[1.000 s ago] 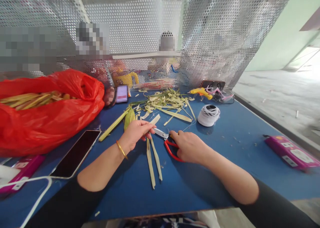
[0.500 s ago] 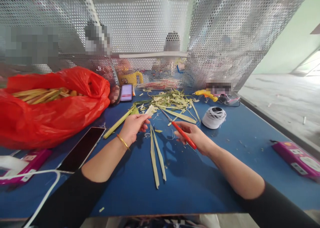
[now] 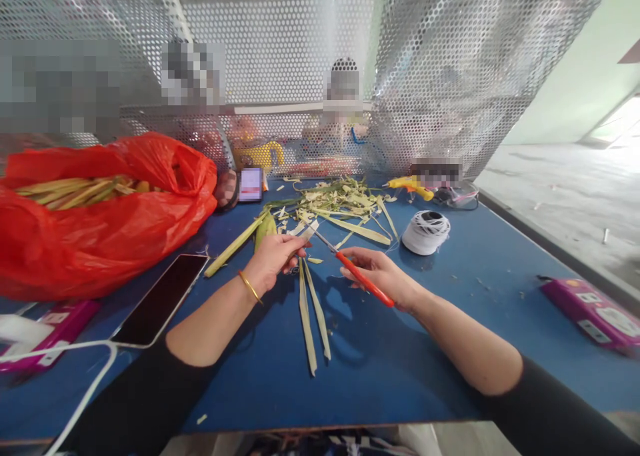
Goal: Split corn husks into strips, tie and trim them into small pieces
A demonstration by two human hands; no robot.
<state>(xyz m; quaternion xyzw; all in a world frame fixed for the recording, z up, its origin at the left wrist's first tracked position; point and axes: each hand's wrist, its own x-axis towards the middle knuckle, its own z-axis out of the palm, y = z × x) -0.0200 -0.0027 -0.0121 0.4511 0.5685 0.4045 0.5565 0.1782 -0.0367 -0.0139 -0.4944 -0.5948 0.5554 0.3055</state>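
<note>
Edged red scissors closer to pale strip just now! Clasping them in right grip, pinching strip in left grip over blue counter, apparently to leave its end exposed beside blades.

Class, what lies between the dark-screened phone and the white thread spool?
In the head view: the left hand holding pale strips, then red-handled scissors in the right hand.

The left hand pinches pale plant strips; the right hand holds red-handled scissors.
</note>
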